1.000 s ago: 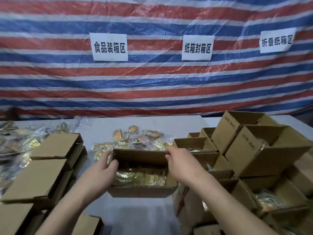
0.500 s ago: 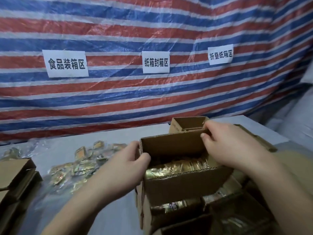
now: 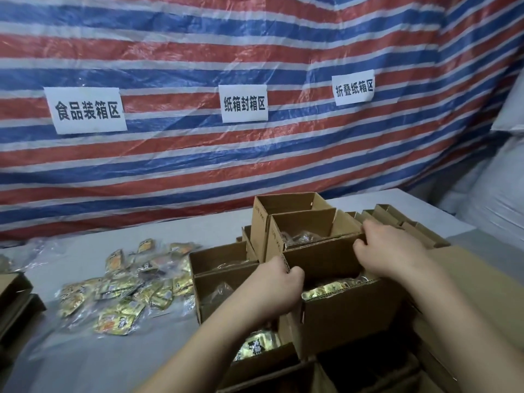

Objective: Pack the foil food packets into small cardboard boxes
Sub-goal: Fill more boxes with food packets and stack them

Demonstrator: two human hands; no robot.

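Flat boxes (image 3: 14, 296): at the left edge of the frame, brown cardboard, stacked on the counter (image 3: 85, 358).
Packets (image 3: 124, 293): a loose pile of gold foil packets in clear plastic, lower left of the frame, on the grey counter.
Signs (image 3: 88, 110): three white papers with Chinese text, on the striped tarp (image 3: 255, 38) across the upper frame.
Open boxes (image 3: 224, 259): in the centre, standing close together; some show packets inside.
Left hand (image 3: 279, 290): fingers curled over the left wall of the box (image 3: 348, 316), gripping it.
Box: centre right of the frame, open on top, sitting on other boxes, gold packets visible inside.
Right hand (image 3: 388, 251): fingers curled on the far right corner of the same box, gripping the edge.
More boxes (image 3: 408, 225): behind the right hand, at the right of the frame.
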